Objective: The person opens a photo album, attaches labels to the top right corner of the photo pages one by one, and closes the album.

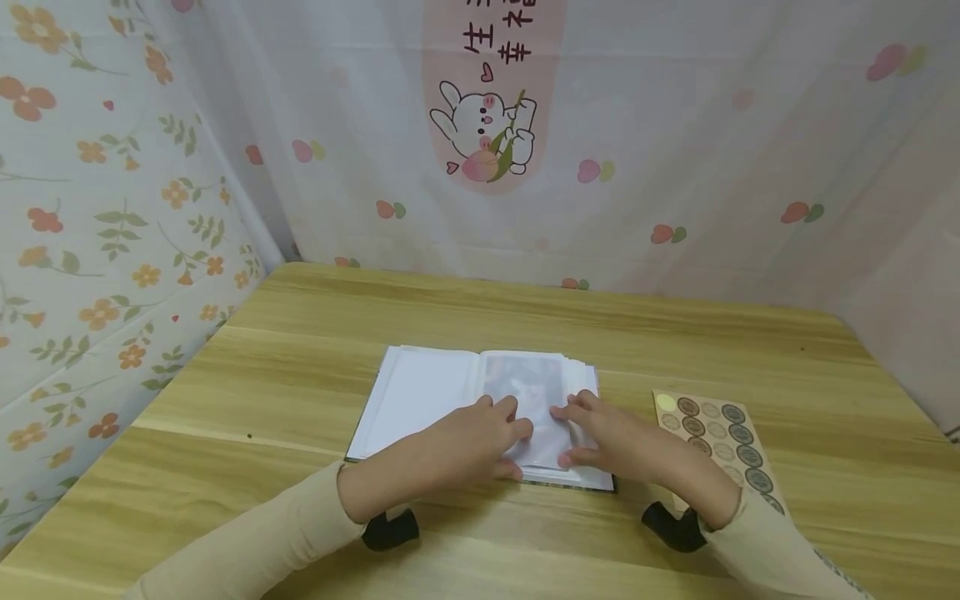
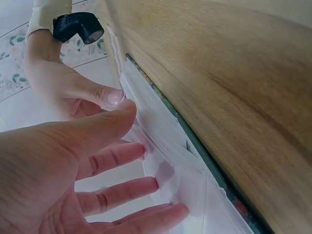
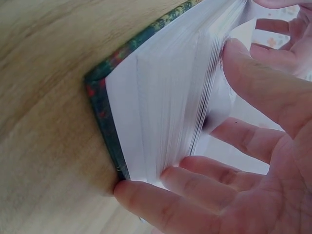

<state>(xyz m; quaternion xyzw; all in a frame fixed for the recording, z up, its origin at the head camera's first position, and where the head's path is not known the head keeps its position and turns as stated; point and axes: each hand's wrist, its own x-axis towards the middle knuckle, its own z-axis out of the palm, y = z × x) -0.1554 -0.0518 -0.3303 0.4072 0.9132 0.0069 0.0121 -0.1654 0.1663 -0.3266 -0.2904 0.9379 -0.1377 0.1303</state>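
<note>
A photo album (image 1: 427, 392) with a dark green patterned cover lies spread on the table, white pages up. A greyish photo (image 1: 525, 375) shows on its right-hand page under a glossy clear sleeve (image 1: 546, 442). My left hand (image 1: 472, 442) reaches over the lower middle of that page, loosely bent fingertips on the sleeve and thumb near the bottom edge. My right hand (image 1: 607, 433) comes in from the right, index finger and thumb spread against the sleeve's outer part. In the right wrist view, the thumb is at the page edges (image 3: 200, 97) and the lower fingertips touch the page stack and cover corner.
A tan sheet of round stickers (image 1: 720, 442) lies right of the album, partly under my right forearm. Black wrist-worn devices (image 1: 390, 531) hang below both wrists. Printed cloth curtains (image 1: 360, 125) stand behind and to the left of the wooden table (image 1: 315, 317).
</note>
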